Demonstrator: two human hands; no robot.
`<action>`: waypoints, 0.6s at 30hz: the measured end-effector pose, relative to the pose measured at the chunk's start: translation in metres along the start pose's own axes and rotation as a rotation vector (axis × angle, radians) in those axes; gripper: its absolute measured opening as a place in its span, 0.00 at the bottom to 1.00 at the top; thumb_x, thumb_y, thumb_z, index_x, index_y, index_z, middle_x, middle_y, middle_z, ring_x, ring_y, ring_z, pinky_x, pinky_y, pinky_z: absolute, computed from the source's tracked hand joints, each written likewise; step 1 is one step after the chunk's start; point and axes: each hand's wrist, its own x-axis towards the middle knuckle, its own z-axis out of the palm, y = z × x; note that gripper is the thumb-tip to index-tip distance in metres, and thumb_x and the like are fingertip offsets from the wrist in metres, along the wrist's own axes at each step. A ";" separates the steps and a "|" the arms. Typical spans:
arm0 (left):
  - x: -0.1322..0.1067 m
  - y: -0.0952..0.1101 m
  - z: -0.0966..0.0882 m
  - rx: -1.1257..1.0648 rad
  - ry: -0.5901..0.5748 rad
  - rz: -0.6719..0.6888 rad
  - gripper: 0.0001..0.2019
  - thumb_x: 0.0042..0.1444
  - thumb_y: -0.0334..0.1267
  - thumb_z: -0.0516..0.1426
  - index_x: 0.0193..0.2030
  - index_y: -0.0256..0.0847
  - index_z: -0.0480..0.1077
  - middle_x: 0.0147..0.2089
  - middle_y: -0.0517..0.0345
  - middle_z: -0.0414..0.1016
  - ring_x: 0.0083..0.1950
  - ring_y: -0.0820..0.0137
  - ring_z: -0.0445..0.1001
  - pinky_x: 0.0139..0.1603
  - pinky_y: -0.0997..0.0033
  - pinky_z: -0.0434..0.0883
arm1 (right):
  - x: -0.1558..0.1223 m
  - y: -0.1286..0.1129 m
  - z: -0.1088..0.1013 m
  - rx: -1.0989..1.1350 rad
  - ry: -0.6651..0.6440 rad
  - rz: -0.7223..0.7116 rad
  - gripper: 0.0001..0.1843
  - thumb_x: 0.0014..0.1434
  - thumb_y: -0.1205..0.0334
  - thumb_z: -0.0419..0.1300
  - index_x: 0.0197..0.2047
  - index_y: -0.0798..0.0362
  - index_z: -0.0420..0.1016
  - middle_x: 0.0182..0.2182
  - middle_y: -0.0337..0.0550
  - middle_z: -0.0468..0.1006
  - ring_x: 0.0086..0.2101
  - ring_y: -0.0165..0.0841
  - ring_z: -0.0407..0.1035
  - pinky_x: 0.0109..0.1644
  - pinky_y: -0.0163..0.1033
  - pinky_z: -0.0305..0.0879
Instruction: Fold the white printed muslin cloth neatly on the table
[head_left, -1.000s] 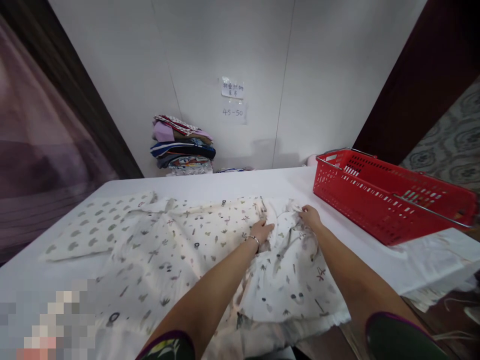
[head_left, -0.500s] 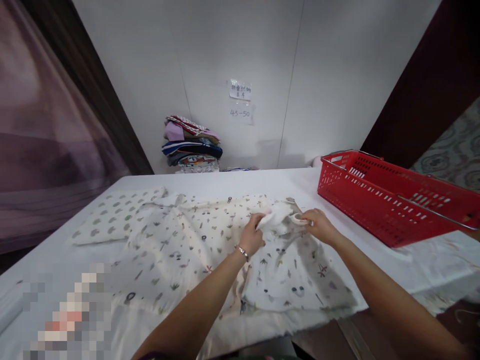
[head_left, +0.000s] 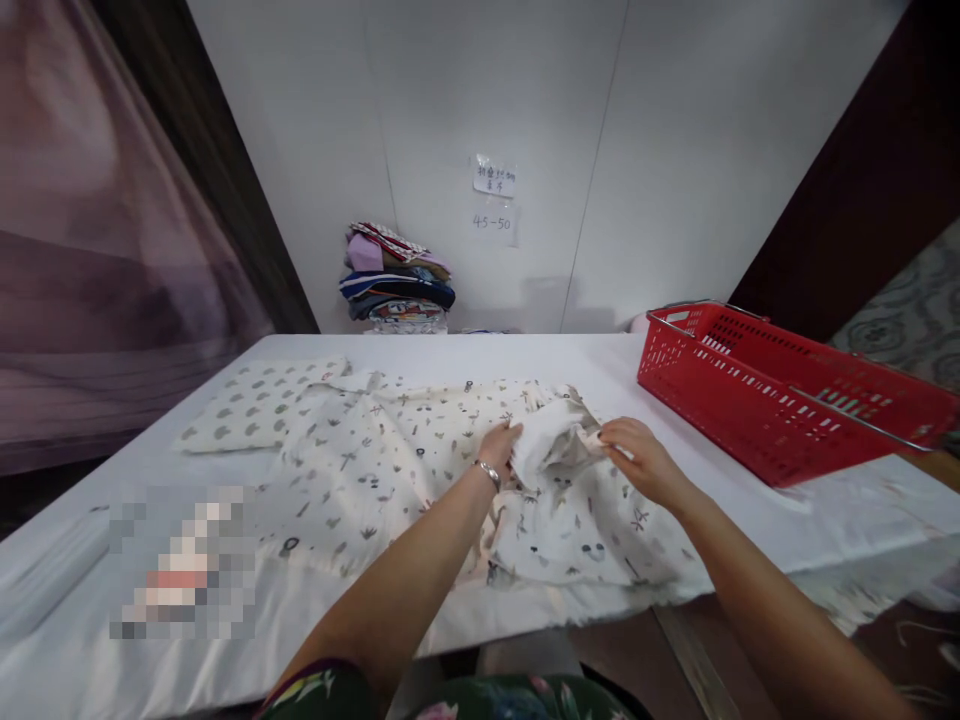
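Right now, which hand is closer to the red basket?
Right. The right hand grips the cloth on the side towards the basket, not touching it; the left hand grips it farther away.

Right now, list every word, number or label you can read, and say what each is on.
"45-50": handwritten on the lower paper note on the wall.
Unreadable: the upper paper note, handwritten characters too small and blurred.
None legible on the printed garment, only small pictures.
None legible on the red basket.

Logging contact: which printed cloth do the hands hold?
The big middle cloth with mixed motifs: left hand and right hand pinch its raised fold. The spotted cloth lies untouched.
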 end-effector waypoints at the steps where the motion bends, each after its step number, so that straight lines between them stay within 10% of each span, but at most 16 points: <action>1: 0.002 0.011 0.001 0.008 0.012 0.088 0.07 0.46 0.32 0.60 0.33 0.40 0.70 0.30 0.60 0.75 0.36 0.71 0.73 0.40 0.73 0.70 | 0.000 -0.002 -0.007 0.119 0.075 0.028 0.07 0.60 0.62 0.52 0.40 0.49 0.69 0.43 0.46 0.74 0.46 0.37 0.66 0.52 0.46 0.59; 6: -0.007 0.045 -0.003 0.505 0.002 0.691 0.08 0.46 0.28 0.55 0.34 0.41 0.70 0.37 0.59 0.76 0.43 0.69 0.72 0.50 0.68 0.66 | -0.007 -0.002 -0.019 0.178 0.052 0.139 0.04 0.55 0.65 0.53 0.35 0.50 0.67 0.40 0.42 0.74 0.43 0.35 0.67 0.48 0.41 0.61; 10: -0.040 0.020 -0.016 0.890 -0.190 0.861 0.14 0.44 0.25 0.54 0.37 0.44 0.71 0.54 0.57 0.71 0.55 0.65 0.68 0.59 0.64 0.61 | -0.019 -0.004 -0.008 0.075 -0.158 0.213 0.05 0.49 0.69 0.51 0.28 0.52 0.66 0.27 0.37 0.72 0.32 0.32 0.66 0.38 0.36 0.60; 14: -0.064 -0.022 -0.027 0.879 -0.371 0.568 0.05 0.42 0.33 0.62 0.29 0.44 0.72 0.46 0.55 0.75 0.47 0.63 0.72 0.51 0.68 0.67 | -0.035 -0.009 -0.001 -0.014 -0.504 0.363 0.08 0.51 0.66 0.53 0.34 0.51 0.73 0.25 0.37 0.75 0.28 0.32 0.67 0.33 0.35 0.58; 18: -0.057 -0.049 -0.029 0.458 -0.107 -0.009 0.13 0.49 0.47 0.60 0.24 0.39 0.67 0.24 0.59 0.70 0.28 0.70 0.70 0.34 0.72 0.69 | -0.046 -0.009 0.010 -0.319 -0.637 0.468 0.19 0.57 0.47 0.55 0.31 0.54 0.75 0.28 0.47 0.78 0.32 0.40 0.71 0.34 0.38 0.58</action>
